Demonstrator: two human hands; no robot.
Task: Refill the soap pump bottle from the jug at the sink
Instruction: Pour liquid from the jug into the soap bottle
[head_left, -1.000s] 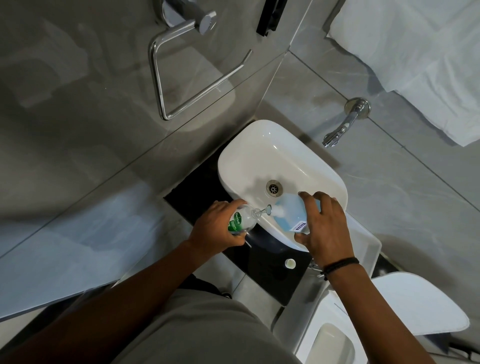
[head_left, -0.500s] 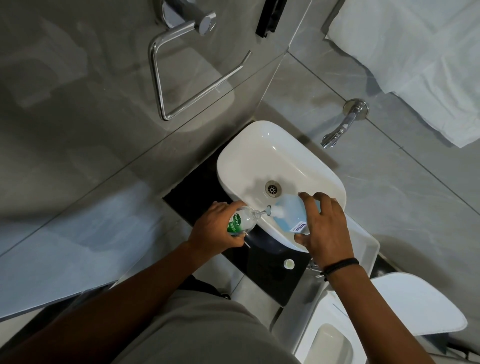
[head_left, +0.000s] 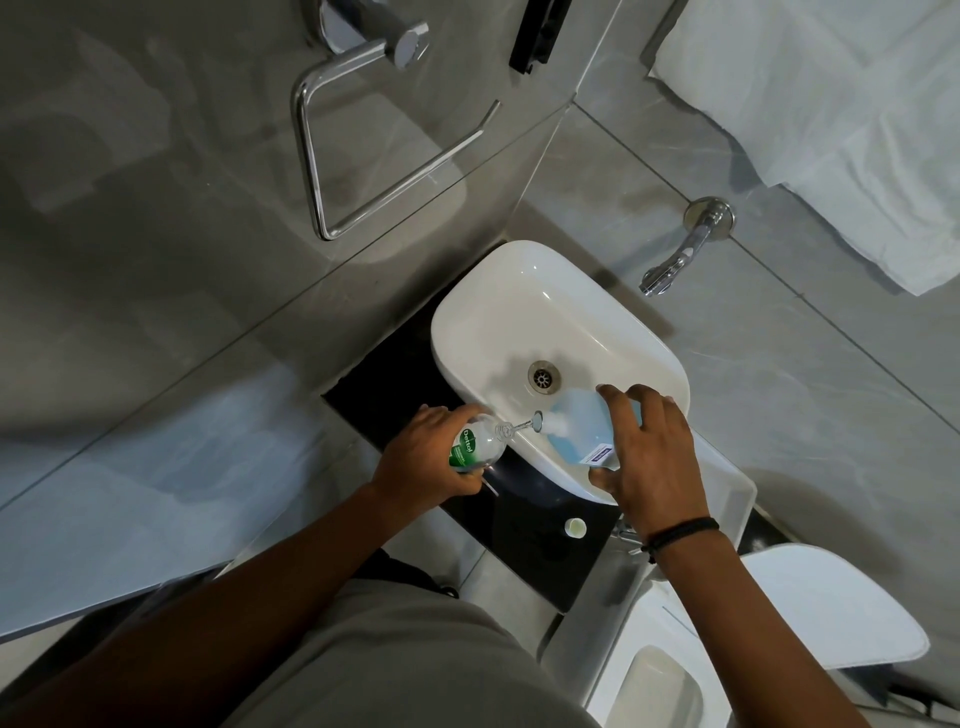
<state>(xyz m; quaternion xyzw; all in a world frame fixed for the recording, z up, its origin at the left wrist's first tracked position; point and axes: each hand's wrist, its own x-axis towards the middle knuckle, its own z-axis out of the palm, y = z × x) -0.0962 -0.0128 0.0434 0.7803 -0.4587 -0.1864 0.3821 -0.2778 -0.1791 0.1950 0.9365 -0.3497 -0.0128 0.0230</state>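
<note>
My left hand (head_left: 426, 457) grips a small clear soap bottle (head_left: 475, 444) with a green label, its open neck pointing right over the near rim of the white sink (head_left: 519, 306). My right hand (head_left: 649, 457) holds a jug (head_left: 576, 431) of pale blue liquid, tilted with its mouth toward the bottle's neck. A thin stream runs between the two openings. A thin white tube sticks out below my left hand.
A small white cap (head_left: 575, 527) lies on the black counter (head_left: 519, 525) near the sink. A chrome tap (head_left: 680, 249) juts from the tiled wall. A chrome towel ring (head_left: 363, 156) hangs at left, white towels (head_left: 831, 119) at top right, a toilet (head_left: 779, 623) at lower right.
</note>
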